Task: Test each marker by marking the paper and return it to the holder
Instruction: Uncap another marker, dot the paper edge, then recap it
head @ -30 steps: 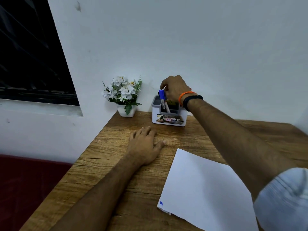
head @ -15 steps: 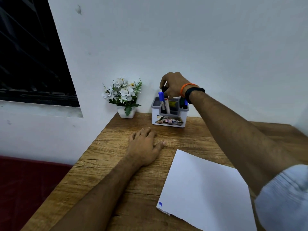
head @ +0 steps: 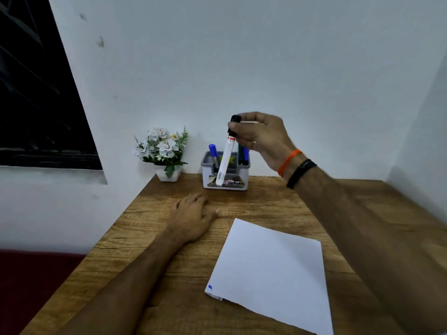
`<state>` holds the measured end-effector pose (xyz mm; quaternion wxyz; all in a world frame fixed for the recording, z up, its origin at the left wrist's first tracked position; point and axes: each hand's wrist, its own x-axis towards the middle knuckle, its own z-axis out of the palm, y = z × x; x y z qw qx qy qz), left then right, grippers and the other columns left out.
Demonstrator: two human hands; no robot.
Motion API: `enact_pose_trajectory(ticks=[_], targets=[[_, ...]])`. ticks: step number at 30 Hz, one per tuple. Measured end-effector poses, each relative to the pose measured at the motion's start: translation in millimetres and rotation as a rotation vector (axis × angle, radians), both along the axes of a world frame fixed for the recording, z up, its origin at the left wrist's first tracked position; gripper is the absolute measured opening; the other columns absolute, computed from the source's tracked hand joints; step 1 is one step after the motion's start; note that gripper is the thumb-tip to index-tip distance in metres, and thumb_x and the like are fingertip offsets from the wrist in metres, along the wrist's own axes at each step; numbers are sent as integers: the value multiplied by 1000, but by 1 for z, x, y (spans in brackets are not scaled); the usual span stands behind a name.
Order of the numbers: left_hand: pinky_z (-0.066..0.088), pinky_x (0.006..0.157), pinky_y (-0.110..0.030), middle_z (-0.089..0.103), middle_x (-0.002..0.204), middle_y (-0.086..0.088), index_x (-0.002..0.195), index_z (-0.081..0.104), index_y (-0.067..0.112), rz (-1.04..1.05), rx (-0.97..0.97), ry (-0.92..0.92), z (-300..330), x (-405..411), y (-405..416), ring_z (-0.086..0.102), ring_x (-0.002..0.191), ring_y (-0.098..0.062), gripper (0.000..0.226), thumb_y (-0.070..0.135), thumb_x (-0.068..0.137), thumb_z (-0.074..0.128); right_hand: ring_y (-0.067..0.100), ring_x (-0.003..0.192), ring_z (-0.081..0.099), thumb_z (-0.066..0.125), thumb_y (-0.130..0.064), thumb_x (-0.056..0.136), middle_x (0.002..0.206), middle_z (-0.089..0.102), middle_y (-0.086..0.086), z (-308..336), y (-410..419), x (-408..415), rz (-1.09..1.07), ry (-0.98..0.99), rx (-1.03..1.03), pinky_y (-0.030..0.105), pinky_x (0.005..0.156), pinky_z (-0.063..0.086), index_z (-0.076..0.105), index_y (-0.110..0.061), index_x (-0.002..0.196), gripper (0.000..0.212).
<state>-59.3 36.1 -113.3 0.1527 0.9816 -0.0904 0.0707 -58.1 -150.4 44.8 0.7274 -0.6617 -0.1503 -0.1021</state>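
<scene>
The right hand is raised above the desk and pinches a white marker with a black cap near its cap end. The marker hangs almost upright, slightly tilted, cap on top, in the air in front of the marker holder. The holder stands at the back of the wooden desk, against the wall; a blue-capped marker leans in its left compartment and dark markers stand at its right. The left hand lies flat on the desk, fingers relaxed, holding nothing. The white paper lies near it, with a small blue mark at its front corner. A small flower pot stands left of the holder.
</scene>
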Motion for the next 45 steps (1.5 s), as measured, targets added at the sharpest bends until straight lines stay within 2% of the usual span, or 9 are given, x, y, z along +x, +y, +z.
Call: enact_pose_trajectory(ticks=[3,7,9,14,19,25,35,42,45], targets=[[38,108,-45,53,138,-1,134,50,22,-45,-225,-83,11,-9,-6,49,125,-17,48,46,92,55,10,65,68,73,-4,84,76,72,1,-32,-6,-27,72,191,29,21,56,54,69,-12,91,12],[56,89,-36,67,118,1,118,63,17,-268,-847,-40,34,-26,-16,65,107,-17,34,16,85,70,14,74,70,75,-7,82,84,76,3,-72,-19,-44,104,370,54,26,66,58,68,-11,97,17],[57,82,-30,69,116,-2,120,62,11,-420,-979,-6,41,-33,-17,68,102,-17,42,7,79,72,15,76,69,77,-7,79,89,75,6,-84,-25,-48,126,426,54,28,69,58,68,-11,97,21],[54,83,-26,68,119,-7,120,63,8,-607,-906,6,47,-42,-20,67,104,-17,46,-4,77,71,16,80,71,81,-12,69,97,75,10,-97,-33,-53,243,510,-48,25,68,58,66,-2,118,52],[55,81,-26,73,99,-5,105,69,5,-622,-932,16,46,-42,-17,68,96,-20,34,2,72,75,13,80,71,82,-19,66,97,74,9,-103,-34,-50,316,476,-134,24,66,57,62,1,123,64],[56,72,-20,73,87,5,93,69,6,-449,-974,-67,47,-38,-13,70,80,-9,21,-1,73,73,17,71,69,84,-14,72,86,75,10,-102,-45,-50,309,282,-521,25,60,54,67,-6,109,42],[54,61,-21,69,83,-2,100,66,6,-355,-833,66,44,-37,-12,65,67,-10,16,12,85,69,9,53,57,72,-16,85,73,72,5,-104,-47,-45,125,252,-83,17,47,47,75,-9,89,9],[43,55,-12,68,76,4,97,70,11,-443,-561,27,42,-48,-26,60,61,1,19,28,90,64,12,51,53,73,-31,78,74,69,10,-116,-29,-52,266,236,-67,21,47,45,68,-9,84,23],[40,54,-12,66,74,6,96,70,14,-452,-435,-48,43,-51,-28,57,60,1,20,31,91,62,13,47,51,71,-31,82,60,65,1,-118,-22,-55,250,222,-102,22,46,42,63,-11,77,22]])
